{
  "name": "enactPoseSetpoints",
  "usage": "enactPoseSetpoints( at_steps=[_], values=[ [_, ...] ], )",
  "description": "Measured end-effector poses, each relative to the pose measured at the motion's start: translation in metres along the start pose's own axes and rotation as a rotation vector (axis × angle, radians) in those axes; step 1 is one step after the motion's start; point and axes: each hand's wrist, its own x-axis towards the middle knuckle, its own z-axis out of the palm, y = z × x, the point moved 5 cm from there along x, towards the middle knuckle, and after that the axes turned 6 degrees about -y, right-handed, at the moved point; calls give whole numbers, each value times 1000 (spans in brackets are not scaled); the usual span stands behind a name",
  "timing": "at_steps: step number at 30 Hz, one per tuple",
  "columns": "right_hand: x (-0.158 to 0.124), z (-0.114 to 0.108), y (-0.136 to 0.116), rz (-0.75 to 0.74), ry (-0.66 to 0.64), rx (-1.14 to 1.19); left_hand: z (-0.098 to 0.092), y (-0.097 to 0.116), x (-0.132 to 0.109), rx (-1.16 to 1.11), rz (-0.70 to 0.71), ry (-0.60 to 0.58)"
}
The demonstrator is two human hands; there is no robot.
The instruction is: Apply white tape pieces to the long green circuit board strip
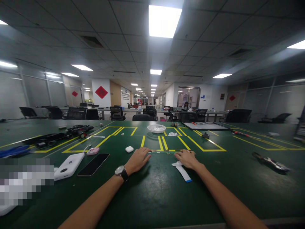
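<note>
A thin green strip [163, 151] that looks like a narrow circuit board lies across the table between my two hands. My left hand [138, 160], with a watch on its wrist, has its fingers closed at the strip's left end. At the other end, the fingers of my right hand [187, 158] are curled onto the strip and partly hide it. A white flat ribbon cable [183, 172] with a blue tip extends toward me from beneath my right hand. Left of my left hand sits a small white rounded case [129, 149].
A white basket [156, 128] stands beyond the strip. To the left lie a black phone [93, 164], a white power bank [69, 166] and dark tools [79, 129]. A metal tool [271, 163] rests on the right, and a whiteboard-like panel [206, 126] behind. Yellow tape marks the green table [154, 203].
</note>
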Motion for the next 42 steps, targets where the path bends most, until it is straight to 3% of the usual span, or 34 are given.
enactPoseSetpoints(
  at_steps=[4,8,11,13,17,19,21,25,31,37,42],
  values=[
    [0,0,-35,-301,-48,87,0,4,2,-23,16,-5],
    [-18,-2,-75,-601,-94,234,15,10,1,-62,78,-86],
    [-29,-7,-94,-743,-93,282,26,15,-1,-94,100,-146],
    [-29,-13,-91,-682,-7,244,30,18,-2,-113,112,-175],
    [-17,-28,-45,-115,217,54,34,26,-4,-125,138,-245],
    [-16,-25,-21,106,182,-21,36,27,-5,-116,150,-275],
    [-14,-17,-8,174,89,-55,37,27,-5,-107,156,-284],
    [-10,-4,-13,30,16,-7,38,26,-5,-104,153,-286],
    [-14,3,-52,-287,16,155,36,27,-5,-77,135,-277],
    [-22,8,-85,-369,69,203,39,25,-6,-71,125,-303],
    [-24,7,-90,-392,74,202,40,25,-5,-76,116,-307]
  ],
)
